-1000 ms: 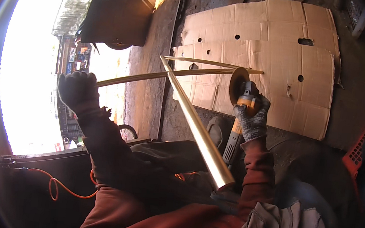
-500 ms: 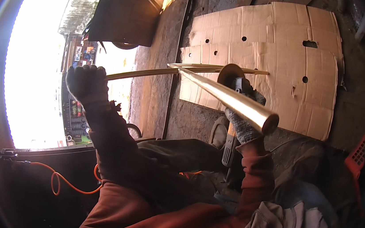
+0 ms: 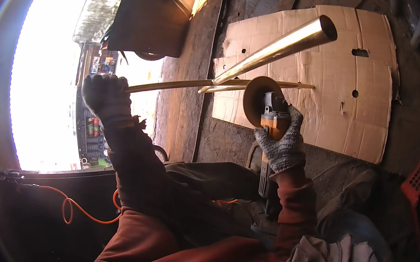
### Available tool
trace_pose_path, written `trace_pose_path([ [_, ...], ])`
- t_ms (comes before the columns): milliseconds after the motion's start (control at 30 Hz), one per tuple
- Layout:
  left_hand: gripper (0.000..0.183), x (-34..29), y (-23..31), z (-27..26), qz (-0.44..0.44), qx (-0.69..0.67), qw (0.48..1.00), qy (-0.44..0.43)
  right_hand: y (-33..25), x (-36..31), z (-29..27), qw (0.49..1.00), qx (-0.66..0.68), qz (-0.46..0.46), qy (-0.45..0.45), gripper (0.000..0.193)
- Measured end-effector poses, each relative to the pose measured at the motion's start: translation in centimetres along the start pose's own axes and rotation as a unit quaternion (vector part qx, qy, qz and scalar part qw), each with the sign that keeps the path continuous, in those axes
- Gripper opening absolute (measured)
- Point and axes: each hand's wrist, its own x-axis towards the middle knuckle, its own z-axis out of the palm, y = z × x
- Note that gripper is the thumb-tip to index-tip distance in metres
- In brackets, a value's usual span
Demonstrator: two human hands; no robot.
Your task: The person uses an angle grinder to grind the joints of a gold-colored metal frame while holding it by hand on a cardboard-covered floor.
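Observation:
My gloved left hand (image 3: 104,100) is closed around the end of a thin gold-coloured metal tube frame (image 3: 168,85). The frame branches: a wide open-ended tube (image 3: 280,49) rises to the far right, and a thinner rod (image 3: 296,85) runs across above the cardboard. My right hand (image 3: 285,148), in a grey knit glove, grips an orange and black angle grinder (image 3: 275,123). Its round brown disc (image 3: 253,103) overlaps the thin rod in view; whether they touch, I cannot tell.
Flattened cardboard (image 3: 334,118) with holes covers the floor ahead. A dark panel (image 3: 152,20) stands at the far left, beside a bright opening. An orange cable (image 3: 77,201) loops at the near left. A red plastic piece with slots (image 3: 414,180) is at the right edge.
The wide tube has swung from pointing toward me at the near right to pointing far right. It no longer covers the grinder and my right hand. Both hands keep their grip.

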Motion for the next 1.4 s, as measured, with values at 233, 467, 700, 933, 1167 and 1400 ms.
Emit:
trace_pose_path([
  [233, 0.025, -0.2, 1.1, -0.6, 0.002, 0.026, 0.999, 0.020, -2.4, -0.3, 0.6, 0.998, 0.006, -0.052, -0.017, 0.078],
  [467, 0.025, -0.5, 0.4, -0.9, 0.013, 0.010, 1.000, -0.001, -2.8, -0.1, 0.6, 0.997, -0.009, -0.071, -0.024, 0.077],
  [700, 0.026, -0.5, 2.3, 1.3, 0.018, 0.458, 0.889, 0.016, -3.3, -0.4, 0.4, 0.997, -0.030, -0.052, -0.046, 0.079],
  [933, 0.027, -0.8, 4.8, 5.8, 0.083, 0.980, 0.170, -0.058, 0.1, 1.0, -0.5, 0.996, 0.062, 0.062, 0.011, 0.075],
  [1167, 0.024, -0.5, 3.1, 3.9, 0.077, 0.943, 0.324, -0.003, 0.8, 0.1, 0.3, 0.988, 0.133, 0.071, -0.016, 0.073],
  [1400, 0.045, -0.8, 4.9, 5.3, -0.049, -0.236, 0.968, -0.069, -0.7, -0.4, 1.6, 0.985, 0.159, -0.057, 0.026, 0.077],
])
